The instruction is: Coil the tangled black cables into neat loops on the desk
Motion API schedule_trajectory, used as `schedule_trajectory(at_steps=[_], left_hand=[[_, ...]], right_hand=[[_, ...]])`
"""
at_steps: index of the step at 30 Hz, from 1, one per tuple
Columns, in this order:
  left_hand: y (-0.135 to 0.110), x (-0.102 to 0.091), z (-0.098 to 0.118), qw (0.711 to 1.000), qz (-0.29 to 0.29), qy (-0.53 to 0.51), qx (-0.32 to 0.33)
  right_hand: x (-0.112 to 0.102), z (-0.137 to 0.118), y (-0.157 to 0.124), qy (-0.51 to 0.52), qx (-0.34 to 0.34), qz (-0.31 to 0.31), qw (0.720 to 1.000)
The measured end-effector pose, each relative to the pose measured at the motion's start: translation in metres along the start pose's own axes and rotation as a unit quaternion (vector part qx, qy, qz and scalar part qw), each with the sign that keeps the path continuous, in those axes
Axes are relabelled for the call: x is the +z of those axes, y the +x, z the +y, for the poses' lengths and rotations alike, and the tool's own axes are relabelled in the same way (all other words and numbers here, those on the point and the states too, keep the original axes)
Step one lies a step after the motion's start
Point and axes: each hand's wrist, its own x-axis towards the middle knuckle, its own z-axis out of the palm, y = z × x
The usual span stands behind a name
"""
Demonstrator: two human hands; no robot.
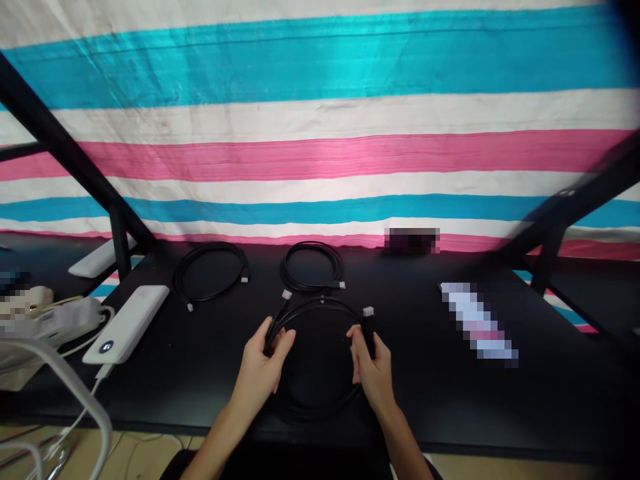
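Note:
Both my hands hold one coiled black cable over the black table. My left hand is closed on the coil's left side, and a silver plug sticks up just above its fingers. On the right side my right hand grips the coil, with the other silver-tipped plug rising past its fingers. Two more coiled black cables lie flat further back: one cable at the left and one cable in the middle.
A white power bank with a lit display lies at the left, a white cord running from it. A second white bar lies behind a black frame post. A striped cloth hangs behind.

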Motion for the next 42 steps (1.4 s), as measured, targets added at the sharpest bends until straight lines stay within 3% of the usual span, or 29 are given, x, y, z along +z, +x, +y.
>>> schedule_trajectory(at_steps=[5,9,13,17,22,26,33,42], left_hand=[[-0.004,-0.008,-0.005,0.998,-0.040,0.044,0.022],[-0.003,-0.015,-0.013,0.998,0.030,0.017,0.043],[-0.003,-0.014,-0.014,0.987,0.112,-0.108,0.041],[-0.008,-0.004,-0.010,0.973,0.145,-0.173,0.056],[-0.011,0.004,-0.011,0.981,0.086,-0.170,0.033],[-0.005,-0.005,-0.011,0.997,0.006,-0.081,0.011],[-0.003,-0.018,-0.009,0.999,0.001,0.036,0.020],[-0.004,-0.020,-0.011,0.997,-0.062,0.002,-0.036]], right_hand=[[-0.002,0.002,-0.001,0.017,-0.011,-0.015,1.000],[-0.001,-0.002,0.000,-0.017,-0.030,-0.050,0.998],[0.003,-0.003,0.002,-0.057,-0.027,-0.087,0.994],[0.005,-0.001,0.003,-0.054,-0.019,-0.072,0.996],[0.004,-0.007,0.004,0.006,-0.038,-0.040,0.998],[0.003,-0.008,0.003,0.052,-0.016,-0.036,0.998],[0.002,0.000,0.001,0.139,0.004,0.001,0.990],[-0.002,-0.001,0.001,0.133,-0.013,-0.010,0.991]])
